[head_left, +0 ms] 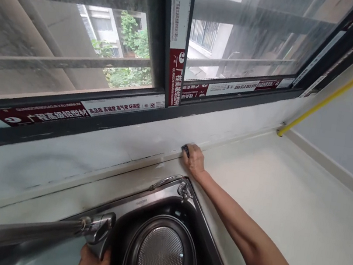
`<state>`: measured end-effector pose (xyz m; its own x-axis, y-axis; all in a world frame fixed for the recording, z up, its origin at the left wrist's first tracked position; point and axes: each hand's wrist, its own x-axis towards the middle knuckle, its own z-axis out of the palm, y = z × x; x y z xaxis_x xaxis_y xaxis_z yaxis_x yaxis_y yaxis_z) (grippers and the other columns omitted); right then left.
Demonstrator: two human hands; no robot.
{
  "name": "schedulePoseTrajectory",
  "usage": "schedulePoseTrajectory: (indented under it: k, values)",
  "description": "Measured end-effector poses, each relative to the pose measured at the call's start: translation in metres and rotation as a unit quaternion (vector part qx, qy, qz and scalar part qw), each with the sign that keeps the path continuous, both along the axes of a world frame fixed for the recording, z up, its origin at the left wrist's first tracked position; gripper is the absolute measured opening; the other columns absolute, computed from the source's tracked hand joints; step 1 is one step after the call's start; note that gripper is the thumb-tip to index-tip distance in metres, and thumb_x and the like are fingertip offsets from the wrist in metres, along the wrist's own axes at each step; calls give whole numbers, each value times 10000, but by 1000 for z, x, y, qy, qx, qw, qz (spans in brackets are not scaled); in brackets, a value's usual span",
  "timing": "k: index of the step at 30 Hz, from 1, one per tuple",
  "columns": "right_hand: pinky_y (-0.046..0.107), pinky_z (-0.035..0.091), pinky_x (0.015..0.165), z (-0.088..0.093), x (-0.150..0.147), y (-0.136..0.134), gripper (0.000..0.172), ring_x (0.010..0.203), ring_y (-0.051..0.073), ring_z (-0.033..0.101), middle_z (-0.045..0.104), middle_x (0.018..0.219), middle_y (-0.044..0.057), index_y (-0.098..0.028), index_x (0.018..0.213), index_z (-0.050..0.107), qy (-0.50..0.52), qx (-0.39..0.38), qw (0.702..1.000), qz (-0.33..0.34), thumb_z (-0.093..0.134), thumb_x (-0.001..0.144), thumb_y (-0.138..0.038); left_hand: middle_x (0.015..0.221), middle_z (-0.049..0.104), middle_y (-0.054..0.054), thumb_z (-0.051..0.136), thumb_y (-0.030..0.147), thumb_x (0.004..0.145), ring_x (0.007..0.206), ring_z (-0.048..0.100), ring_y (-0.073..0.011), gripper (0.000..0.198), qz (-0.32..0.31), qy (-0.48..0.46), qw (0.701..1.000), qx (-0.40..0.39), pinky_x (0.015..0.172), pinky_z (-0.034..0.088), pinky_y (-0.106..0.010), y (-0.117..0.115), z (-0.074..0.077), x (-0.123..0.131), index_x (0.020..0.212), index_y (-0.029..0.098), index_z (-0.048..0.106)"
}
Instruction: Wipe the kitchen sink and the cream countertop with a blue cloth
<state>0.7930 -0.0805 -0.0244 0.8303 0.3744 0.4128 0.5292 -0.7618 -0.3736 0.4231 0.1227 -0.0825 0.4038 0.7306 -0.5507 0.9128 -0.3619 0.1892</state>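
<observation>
My right hand [194, 158] is closed around a dark scouring pad [186, 150]. It presses the pad against the ledge at the foot of the white wall under the window, just behind the sink corner. At the bottom left my left hand [93, 264] is wrapped round the grey handle of a shiny metal object [94, 225]. A long, rounded steel part of it runs off the left edge, so its kind is unclear. Between my arms, a steel pan [161, 257] with a dimpled round base sits in the stainless sink [216, 249].
A faucet [184, 190] with a curved spout stands at the sink's back right corner. White countertop [305, 205] extends right to a yellow pipe [334, 97] by the wall. The dark window frame [125, 118], with printed tape, runs above the ledge.
</observation>
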Motion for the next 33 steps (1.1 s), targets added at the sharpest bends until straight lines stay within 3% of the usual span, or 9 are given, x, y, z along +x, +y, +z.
schedulePoseTrajectory:
  k: [5, 10, 12, 15, 18, 20, 28, 33]
  values:
    - [314, 468, 923, 5, -13, 21, 196, 1034, 229, 594, 683, 1077, 111, -184, 1103, 677, 9, -9, 993, 116, 527, 984, -231, 1165, 606, -270, 204, 639, 872, 1098, 607, -451, 755, 5, -14, 1000, -3, 917, 444, -477, 1, -5, -2, 1352, 68, 320]
    - [275, 466, 871, 23, 11, -4, 204, 1059, 201, 620, 704, 1119, 68, -231, 1160, 688, 27, -72, 979, 191, 602, 989, -302, 1178, 618, -256, 232, 625, 878, 1095, 615, -439, 720, 3, -30, 999, 13, 911, 452, -473, 0, -2, -4, 1347, 92, 345]
    - [274, 459, 846, 25, 17, -16, 216, 1057, 205, 623, 707, 1134, 67, -235, 1169, 685, 25, -93, 980, 173, 598, 996, -330, 1169, 628, -246, 224, 628, 890, 1075, 627, -428, 723, 3, -37, 999, 13, 904, 456, -468, -1, 0, -4, 1371, 98, 325]
    - [277, 443, 810, 20, 15, -26, 241, 1020, 219, 620, 701, 1132, 97, -201, 1181, 668, 14, -92, 992, 86, 556, 1008, -324, 1152, 635, -250, 228, 624, 901, 1073, 631, -434, 708, 10, -17, 1000, 13, 900, 453, -477, -3, 1, -3, 1362, 99, 335]
    - [292, 418, 761, 12, 7, -22, 247, 942, 238, 605, 692, 1063, 129, -156, 1129, 669, 4, -97, 995, 15, 510, 1003, -298, 1144, 634, -246, 257, 602, 912, 1062, 634, -430, 673, 17, -24, 1000, 7, 891, 453, -477, -6, 1, -3, 1349, 100, 354]
    - [301, 403, 748, 10, 4, -15, 227, 909, 244, 592, 685, 1025, 136, -149, 1066, 676, -1, -114, 993, 17, 506, 987, -279, 1164, 625, -247, 271, 582, 924, 1061, 631, -431, 654, 19, -39, 999, 6, 890, 450, -481, -8, 0, -4, 1359, 99, 339]
    - [290, 416, 798, 22, -8, 19, 185, 929, 220, 606, 705, 1035, 116, -169, 1027, 694, -5, -140, 975, 170, 557, 976, -281, 1176, 617, -247, 317, 522, 931, 1092, 622, -441, 594, 21, -53, 998, 10, 922, 443, -490, -6, -8, -5, 1344, 94, 328]
    - [274, 443, 804, 37, -10, 57, 154, 942, 200, 640, 733, 1042, 70, -205, 998, 729, 52, -111, 941, 316, 615, 951, -298, 1141, 632, -258, 282, 552, 939, 1045, 637, -434, 607, 10, -49, 998, 29, 874, 449, -484, -6, -6, -6, 1321, 89, 372]
